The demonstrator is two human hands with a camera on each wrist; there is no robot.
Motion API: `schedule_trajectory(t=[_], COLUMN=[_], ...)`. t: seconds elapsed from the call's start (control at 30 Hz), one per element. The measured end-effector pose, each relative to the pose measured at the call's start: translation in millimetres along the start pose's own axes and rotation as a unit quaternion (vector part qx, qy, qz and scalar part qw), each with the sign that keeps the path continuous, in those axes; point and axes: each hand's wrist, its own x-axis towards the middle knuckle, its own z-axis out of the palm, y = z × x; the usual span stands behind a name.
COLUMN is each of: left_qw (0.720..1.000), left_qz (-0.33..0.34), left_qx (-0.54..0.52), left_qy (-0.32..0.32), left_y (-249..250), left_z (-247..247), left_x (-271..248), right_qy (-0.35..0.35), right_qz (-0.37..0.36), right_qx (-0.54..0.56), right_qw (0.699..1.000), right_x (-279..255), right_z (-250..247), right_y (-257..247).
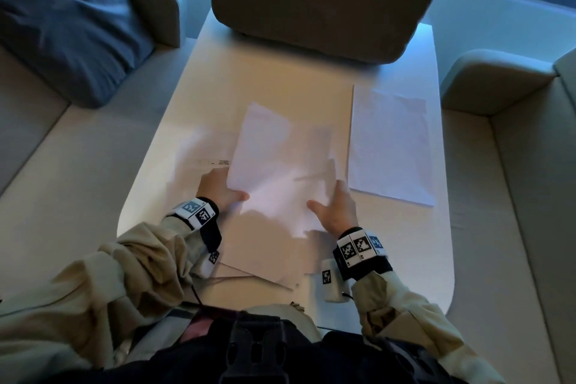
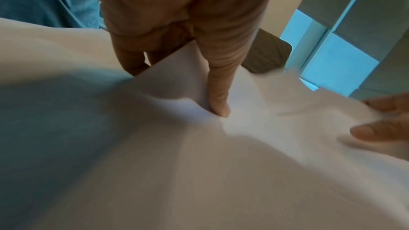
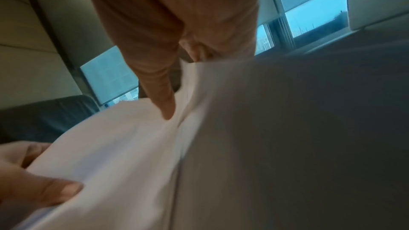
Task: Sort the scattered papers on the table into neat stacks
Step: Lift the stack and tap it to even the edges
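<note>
While your left hand (image 1: 220, 191) and right hand (image 1: 337, 209) pinch the lifted sheets (image 1: 274, 171) by opposite edges above the table (image 1: 442, 259), you are likely mid-gathering (loose papers (image 1: 261, 265) remain beneath); next, square them and align onto the stack (image 1: 391, 146) to the right.

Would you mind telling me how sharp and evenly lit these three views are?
Head view: fairly sharp, dim bluish light, arm shadows across the held sheets. Left wrist view: soft focus, left hand casting shadow on the paper. Right wrist view: heavy motion blur, right hand smeared, lower right side dark.
</note>
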Motion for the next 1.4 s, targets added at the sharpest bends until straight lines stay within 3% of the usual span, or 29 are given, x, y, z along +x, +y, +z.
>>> schedule_trajectory(t=[0.23,0.33,0.53,0.67,0.77,0.9,1.0,1.1,1.17,1.23,1.33,1.4], left_qw=[0.999,0.998,0.979,0.953,0.935,0.947,0.953,0.957,0.961,0.961,0.961,0.962], left_qz=[0.02,0.041,0.186,0.304,0.352,0.318,0.295,0.268,0.238,0.222,0.207,0.192], left_qx=[-0.022,-0.014,-0.048,-0.015,0.036,0.03,0.002,-0.021,-0.045,-0.047,-0.029,-0.028], left_qy=[-0.039,-0.046,-0.073,-0.01,0.007,0.021,0.065,0.111,0.136,0.155,0.179,0.19], left_y=[-18,-31,-30,-5,17,32,27,15,7,0,-6,-9], left_z=[-47,-71,-87,-80,-74,-77,-84,-95,-104,-111,-117,-116], left_x=[19,26,26,23,17,12,10,11,12,14,15,15], right_qy=[-0.05,-0.013,0.067,0.006,-0.053,-0.095,-0.047,0.029,0.055,0.019,-0.051,-0.047], right_qz=[0.057,0.04,-0.01,-0.069,-0.115,-0.144,-0.124,-0.048,0.004,0.038,0.06,0.061], right_qx=[0.164,0.207,0.232,0.244,0.226,0.238,0.258,0.238,0.159,0.02,-0.114,-0.158], right_qw=[0.983,0.977,0.97,0.967,0.966,0.956,0.957,0.97,0.986,0.999,0.99,0.984], right_x=[16,24,32,15,-1,-12,-4,17,28,32,26,24], right_z=[-23,-44,-73,-75,-68,-67,-71,-66,-57,-45,-20,-9], right_y=[4,2,-15,-46,-64,-77,-70,-46,-27,-11,0,0])
